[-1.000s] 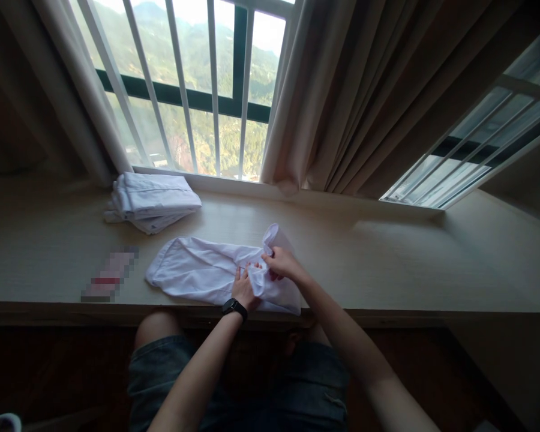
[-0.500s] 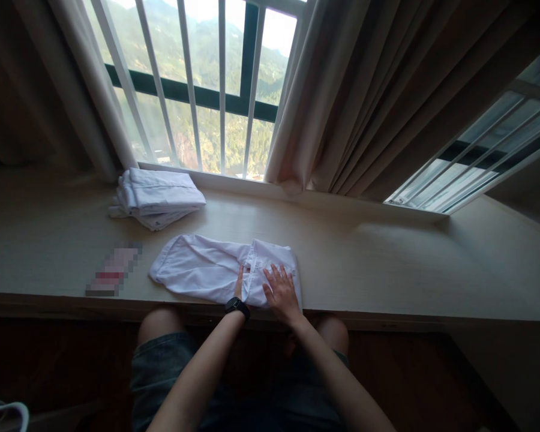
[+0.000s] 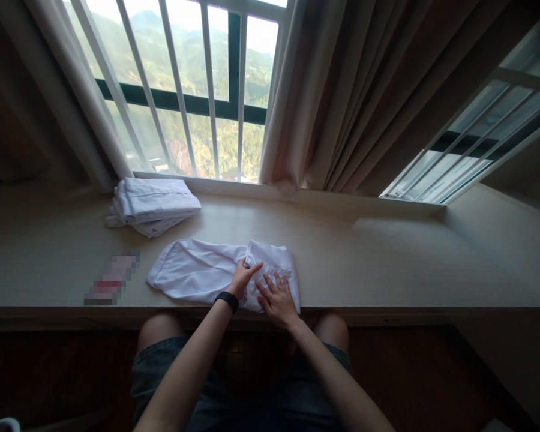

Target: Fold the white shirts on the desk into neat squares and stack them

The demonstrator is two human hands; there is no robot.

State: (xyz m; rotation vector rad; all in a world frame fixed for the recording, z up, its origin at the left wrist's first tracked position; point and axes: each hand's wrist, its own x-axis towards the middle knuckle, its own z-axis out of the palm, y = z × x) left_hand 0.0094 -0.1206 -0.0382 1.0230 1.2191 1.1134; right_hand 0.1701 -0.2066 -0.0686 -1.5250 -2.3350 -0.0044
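Observation:
A white shirt (image 3: 198,270) lies folded lengthwise on the pale desk, its right end doubled over into a shorter layer. My left hand (image 3: 242,279), with a black watch on the wrist, is at the edge of that folded-over part. Its fingers are tucked at the cloth edge and the thumb lies on top, pinching the fabric. Flat on the right end of the shirt rests my right hand (image 3: 278,303), fingers spread and holding nothing.
A stack of folded white clothes (image 3: 155,204) sits by the window at the back left. A blurred pinkish item (image 3: 112,279) lies left of the shirt. The desk (image 3: 364,264) stretches right, its front edge near my knees. Curtains (image 3: 342,102) hang beside the barred window.
My left hand has turned from lying along the fold edge, fingers straight, to pinching it with the thumb on top. The right hand has slid slightly toward me. The view has shifted slightly.

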